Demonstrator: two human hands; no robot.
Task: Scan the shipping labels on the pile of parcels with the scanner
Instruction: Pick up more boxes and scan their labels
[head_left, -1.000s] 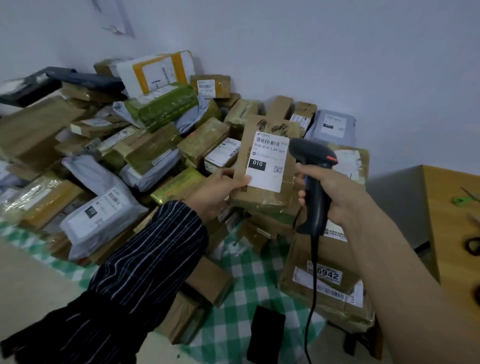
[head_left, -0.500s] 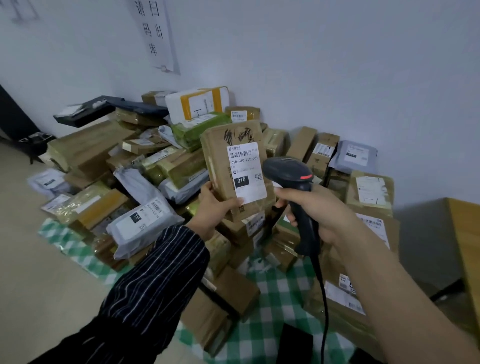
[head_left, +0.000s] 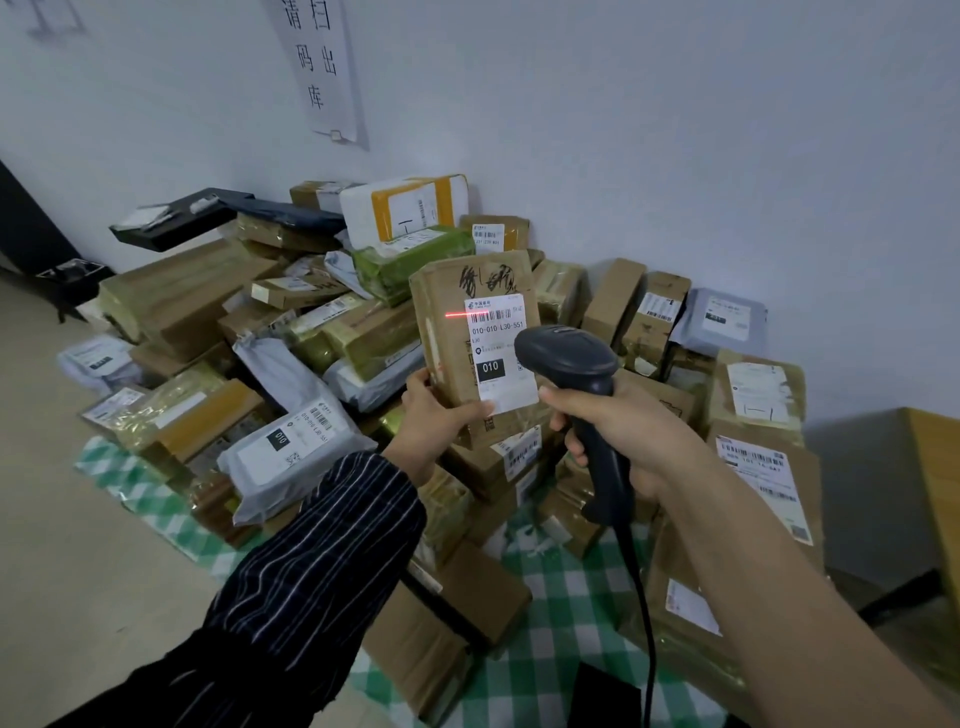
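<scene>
A brown cardboard parcel (head_left: 449, 338) is being held upright in front of the pile of parcels (head_left: 208, 312), its white shipping label (head_left: 501, 358) facing the camera. A red scan line (head_left: 458, 315) is falling across the label's barcode and spilling onto the cardboard to its left. The left hand (head_left: 436, 421), in a dark striped sleeve (head_left: 311, 561), is gripping the parcel's lower left corner; any fingers behind the box are hidden. The right hand (head_left: 634, 441) is wrapping its fingers round the handle of a black scanner (head_left: 571, 358), whose head is covering the label's right edge; the trigger finger is hard to make out. The scanner's cable (head_left: 644, 623) is running down out of frame. The pile is lying on a green checked cloth (head_left: 561, 623) against a white wall, where a paper notice (head_left: 319, 67) is cut off at the top. A wooden table (head_left: 935, 467) is showing at the right edge, mostly out of view.
</scene>
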